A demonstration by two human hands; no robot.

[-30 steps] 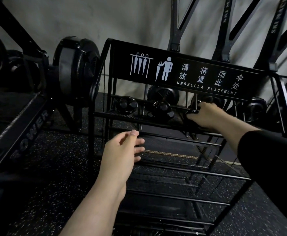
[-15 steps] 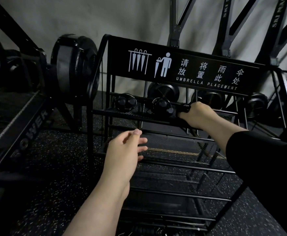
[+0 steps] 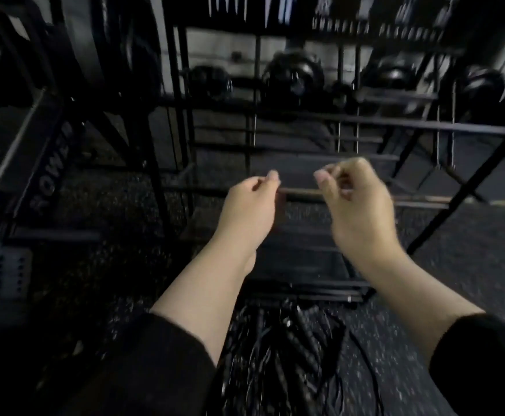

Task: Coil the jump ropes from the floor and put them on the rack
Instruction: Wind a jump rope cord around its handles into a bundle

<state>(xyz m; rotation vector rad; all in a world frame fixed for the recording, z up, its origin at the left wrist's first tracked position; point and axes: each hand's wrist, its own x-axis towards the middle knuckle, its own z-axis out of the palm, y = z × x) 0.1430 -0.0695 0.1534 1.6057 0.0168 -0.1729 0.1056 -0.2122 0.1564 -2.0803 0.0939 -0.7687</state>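
Two hands hover empty before my rack (image 3: 365, 129): left hand (image 3: 246, 205) and right hand (image 3: 357, 205) loosely curled. Jump ropes (image 3: 293, 355) lie tangled on the floor below; blur hides their count.

Two hands up front, the left hand (image 3: 246, 205) and the right hand (image 3: 357, 205). One black rack (image 3: 350, 127) behind them. One tangled heap of jump ropes (image 3: 290, 355) on the floor; too dark and knotted to count. Dark round shapes beyond the rack are too blurred to count.
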